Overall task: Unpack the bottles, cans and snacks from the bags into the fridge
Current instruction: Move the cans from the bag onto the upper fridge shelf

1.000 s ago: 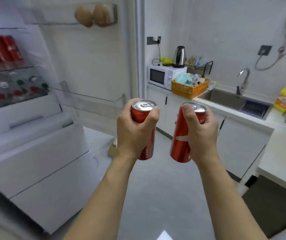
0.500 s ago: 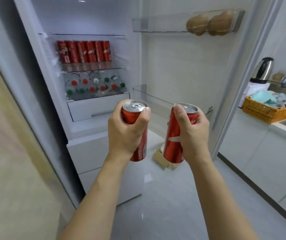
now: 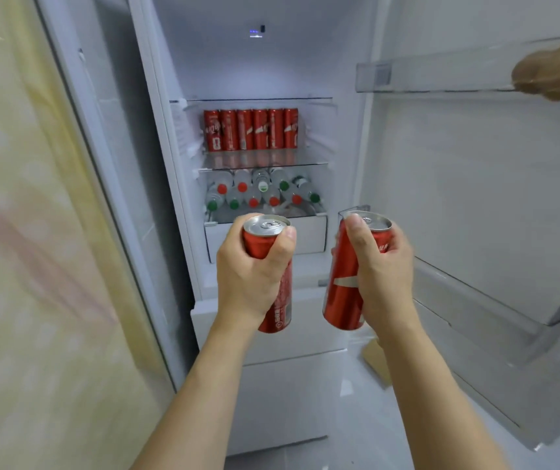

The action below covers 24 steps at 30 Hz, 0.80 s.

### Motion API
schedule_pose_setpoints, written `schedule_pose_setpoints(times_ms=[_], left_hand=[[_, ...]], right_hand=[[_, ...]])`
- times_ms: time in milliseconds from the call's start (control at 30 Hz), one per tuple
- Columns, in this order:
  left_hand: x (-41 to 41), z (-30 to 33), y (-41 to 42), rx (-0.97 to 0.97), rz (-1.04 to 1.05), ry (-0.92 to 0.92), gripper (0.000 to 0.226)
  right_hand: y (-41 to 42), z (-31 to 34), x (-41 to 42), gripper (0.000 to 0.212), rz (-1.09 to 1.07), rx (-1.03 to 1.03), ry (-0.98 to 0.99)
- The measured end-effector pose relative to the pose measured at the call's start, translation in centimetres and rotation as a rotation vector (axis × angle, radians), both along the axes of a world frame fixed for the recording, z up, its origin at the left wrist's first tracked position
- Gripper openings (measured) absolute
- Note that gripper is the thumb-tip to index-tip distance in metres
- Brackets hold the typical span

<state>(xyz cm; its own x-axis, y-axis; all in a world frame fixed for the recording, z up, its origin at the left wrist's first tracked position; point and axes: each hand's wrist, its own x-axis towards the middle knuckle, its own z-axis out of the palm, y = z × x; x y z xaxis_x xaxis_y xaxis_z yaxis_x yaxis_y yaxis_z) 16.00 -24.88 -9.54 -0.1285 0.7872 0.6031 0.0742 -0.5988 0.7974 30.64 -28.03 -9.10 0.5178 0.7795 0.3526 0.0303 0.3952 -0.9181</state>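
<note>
My left hand [image 3: 249, 276] grips a tall red can [image 3: 270, 245] upright. A second red can [image 3: 344, 290], tilted slightly, is gripped by my right hand [image 3: 383, 276]. Both are held side by side in front of the open fridge [image 3: 258, 62]. On the fridge's glass shelf stands a row of several red cans [image 3: 251, 128]. Below it, several water bottles [image 3: 261, 193] with red and green caps lie in the drawer.
The open fridge door [image 3: 475, 198] stands at the right, with a clear upper door shelf [image 3: 424, 74] holding brown rounded items [image 3: 555, 71] and a lower door rack [image 3: 495, 293]. A yellowish wall [image 3: 34, 266] fills the left. A cardboard piece [image 3: 377, 362] lies on the floor.
My view has swung left from the kitchen counter to face the fridge interior. Both hands keep their cans and are now closer to the shelves.
</note>
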Motion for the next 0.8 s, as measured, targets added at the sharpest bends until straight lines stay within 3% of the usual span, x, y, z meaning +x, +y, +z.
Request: schedule_pose_setpoints(times_ms=[233, 433, 667, 800], left_hand=[[0.8, 1.0, 4.9, 0.028, 0.076, -0.018, 0.044], [0.3, 1.2, 10.1, -0.006, 0.129, 0.004, 0.039], [-0.9, 2.0, 16.8, 0.024, 0.089, -0.002, 0.027], [-2.6, 3.2, 21.2, 0.058, 0.13, -0.038, 0.039]], right_hand=[[6.4, 0.7, 0.8, 0.054, 0.086, -0.009, -0.016], [11.9, 0.6, 0.2, 0.054, 0.127, -0.036, -0.043], [18.8, 1.2, -0.9, 0.02, 0.088, -0.008, -0.057], [23.4, 2.8, -2.2, 0.037, 0.089, 0.027, -0.075]])
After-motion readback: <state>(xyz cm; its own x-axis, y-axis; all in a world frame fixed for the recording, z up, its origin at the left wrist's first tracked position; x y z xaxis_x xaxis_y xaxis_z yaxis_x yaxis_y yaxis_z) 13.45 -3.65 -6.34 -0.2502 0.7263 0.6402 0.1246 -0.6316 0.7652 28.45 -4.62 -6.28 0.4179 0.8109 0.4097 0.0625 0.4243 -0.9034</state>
